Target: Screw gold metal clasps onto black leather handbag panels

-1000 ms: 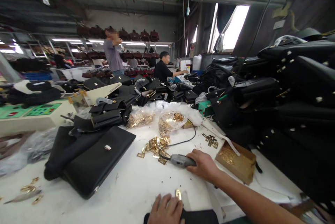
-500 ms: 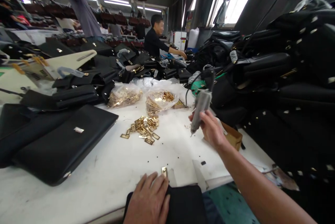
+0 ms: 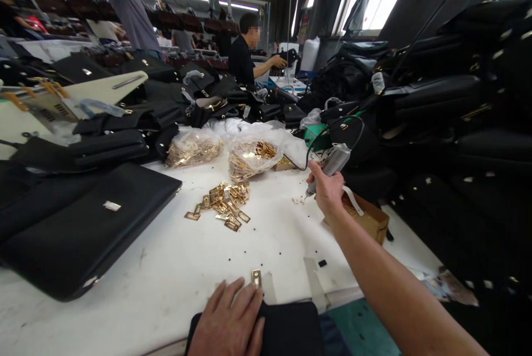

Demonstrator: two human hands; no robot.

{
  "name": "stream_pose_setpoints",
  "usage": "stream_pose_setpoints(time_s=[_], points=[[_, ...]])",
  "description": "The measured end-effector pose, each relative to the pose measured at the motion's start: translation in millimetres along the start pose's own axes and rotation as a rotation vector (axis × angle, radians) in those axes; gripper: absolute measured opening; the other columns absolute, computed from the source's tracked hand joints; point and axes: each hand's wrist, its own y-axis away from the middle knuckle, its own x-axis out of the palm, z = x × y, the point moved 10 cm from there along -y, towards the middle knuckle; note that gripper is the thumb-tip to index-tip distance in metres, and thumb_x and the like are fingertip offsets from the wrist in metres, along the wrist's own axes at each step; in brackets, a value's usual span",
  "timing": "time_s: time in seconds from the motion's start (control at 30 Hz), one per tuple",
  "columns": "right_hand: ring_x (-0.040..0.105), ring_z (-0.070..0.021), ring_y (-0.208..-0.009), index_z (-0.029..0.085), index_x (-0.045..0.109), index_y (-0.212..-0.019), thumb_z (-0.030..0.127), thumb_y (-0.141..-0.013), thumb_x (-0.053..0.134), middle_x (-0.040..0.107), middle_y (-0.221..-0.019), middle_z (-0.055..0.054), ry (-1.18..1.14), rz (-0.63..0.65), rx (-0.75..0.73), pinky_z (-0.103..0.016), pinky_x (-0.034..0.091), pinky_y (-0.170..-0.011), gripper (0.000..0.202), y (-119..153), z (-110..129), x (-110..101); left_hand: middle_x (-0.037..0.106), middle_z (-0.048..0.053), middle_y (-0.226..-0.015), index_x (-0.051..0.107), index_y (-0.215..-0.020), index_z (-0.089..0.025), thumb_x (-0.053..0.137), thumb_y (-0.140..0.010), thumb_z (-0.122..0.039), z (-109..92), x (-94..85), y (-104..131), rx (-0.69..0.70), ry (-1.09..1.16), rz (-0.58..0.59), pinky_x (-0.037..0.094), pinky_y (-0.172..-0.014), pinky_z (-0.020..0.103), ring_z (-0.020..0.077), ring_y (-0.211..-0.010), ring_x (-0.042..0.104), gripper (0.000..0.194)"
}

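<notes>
My left hand [image 3: 230, 320] lies flat with extended fingers on a black leather piece [image 3: 293, 328] at the table's front edge. Just beyond its fingertips a single gold metal plate [image 3: 256, 277] pokes out past the leather. My right hand [image 3: 328, 189] is wrapped round a grey electric screwdriver [image 3: 337, 157], whose cord loops away behind it. The tool leans, with its tip low by a scatter of tiny screw-like bits [image 3: 297, 201] on the white table. Whether the tip touches them I cannot tell. Left of there lies a loose heap of gold plates [image 3: 226, 201].
Clear plastic bags of gold parts [image 3: 193, 148] stand behind the heap. A cardboard box [image 3: 376, 223] sits beside my right forearm. Black bags [image 3: 83, 223] lie at left, and more are piled high on the right [image 3: 449, 178]. A co-worker [image 3: 245, 51] works across the table.
My right hand has shifted the screwdriver forward and tilted it, bringing its tip to the tiny bits. My left hand stays on the leather. The co-worker across has raised a black item.
</notes>
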Motion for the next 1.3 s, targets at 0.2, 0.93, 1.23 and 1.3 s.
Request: stream_pose_setpoints(time_s=[0.2,0.93,1.23,1.3], points=[[0.05,-0.0119,-0.045,0.015,0.065,-0.081,0.051,-0.07,0.085,0.056,-0.053,0.003,-0.082,-0.022,0.032,-0.021,0.04,-0.04,0.043,-0.7,0.5,2.3,0.076,-0.005,-0.11,0.07,-0.113,-0.028,0.054,-0.095,-0.034,1.0,1.6,0.8,-0.003,0.015,-0.008,0.044,-0.096,0.039,0.0214,-0.103,0.066,0.025],[0.047,-0.0082,-0.05,0.02,0.054,-0.084,0.04,-0.082,0.081,0.048,-0.064,0.007,-0.464,0.369,0.48,-0.022,0.039,-0.049,0.034,212.8,32.9,35.3,0.07,0.006,-0.109,0.07,-0.113,-0.023,0.049,-0.102,-0.049,-2.4,9.6,-3.3,-0.333,0.311,0.352,0.046,-0.1,0.049,0.0283,-0.112,0.058,0.035],[0.047,-0.0087,-0.05,0.021,0.054,-0.085,0.042,-0.079,0.082,0.049,-0.063,0.008,-0.431,0.356,0.457,-0.023,0.043,-0.051,0.036,214.6,34.6,34.5,0.069,0.004,-0.11,0.068,-0.114,-0.024,0.055,-0.101,-0.039,-2.7,12.4,-0.5,-0.321,0.265,0.359,0.046,-0.1,0.047,0.0259,-0.113,0.058,0.024],[0.047,-0.0089,-0.05,0.021,0.053,-0.084,0.043,-0.079,0.083,0.049,-0.063,0.008,-0.419,0.351,0.446,-0.023,0.043,-0.051,0.037,214.6,35.9,34.2,0.069,0.004,-0.109,0.067,-0.115,-0.023,0.057,-0.1,-0.038,-3.3,11.5,-0.7,-0.311,0.252,0.352,0.047,-0.1,0.046,0.0254,-0.113,0.058,0.023]])
